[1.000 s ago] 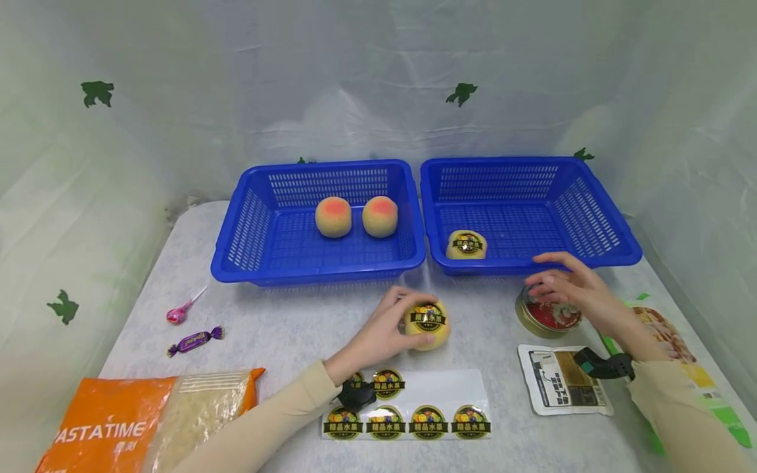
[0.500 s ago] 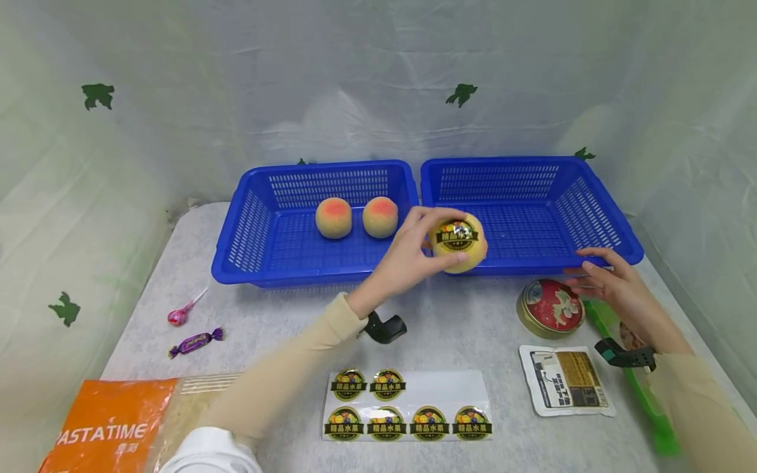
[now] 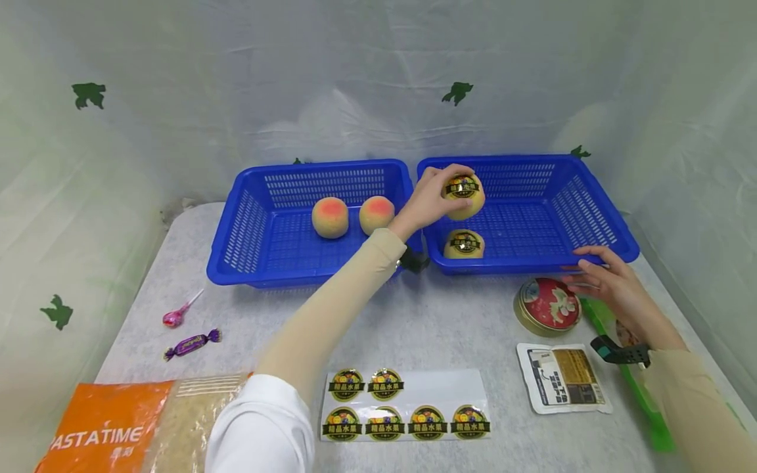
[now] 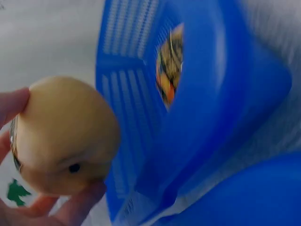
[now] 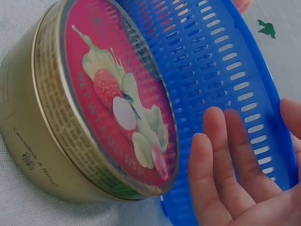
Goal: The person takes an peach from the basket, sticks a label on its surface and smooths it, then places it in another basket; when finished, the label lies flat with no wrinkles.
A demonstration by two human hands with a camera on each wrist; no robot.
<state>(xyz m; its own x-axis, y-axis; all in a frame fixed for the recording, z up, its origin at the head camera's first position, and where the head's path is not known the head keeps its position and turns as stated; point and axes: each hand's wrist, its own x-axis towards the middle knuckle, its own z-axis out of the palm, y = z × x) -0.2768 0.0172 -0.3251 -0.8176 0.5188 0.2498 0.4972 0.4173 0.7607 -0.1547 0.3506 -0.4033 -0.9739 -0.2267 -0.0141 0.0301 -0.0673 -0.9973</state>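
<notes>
My left hand (image 3: 434, 200) grips a peach (image 3: 467, 205) with a round black-and-gold fruit sticker on it, raised over the left part of the right blue basket (image 3: 532, 264). In the left wrist view, thumb and fingers wrap the pale peach (image 4: 70, 132), its sticker just showing at the edge. Below it in that basket sits another stickered peach (image 3: 464, 244). My right hand (image 3: 612, 282) holds nothing; its fingers are relaxed by the basket's front rim, beside a round red-lidded tin (image 3: 548, 306). The same tin (image 5: 117, 99) fills much of the right wrist view.
Two peaches (image 3: 330, 217) without visible stickers lie in the left blue basket (image 3: 284, 274). A sticker sheet (image 3: 437, 387) is at the front. Around it are a white pouch (image 3: 562, 379), a green-edged pack (image 3: 647, 401), an orange pasta bag (image 3: 112, 420), a lollipop (image 3: 174, 318) and a purple candy (image 3: 192, 344).
My left hand has lifted the stickered peach from the table and carried it forward and right, over the right basket. My right hand moved right, away from above the tin, then stayed.
</notes>
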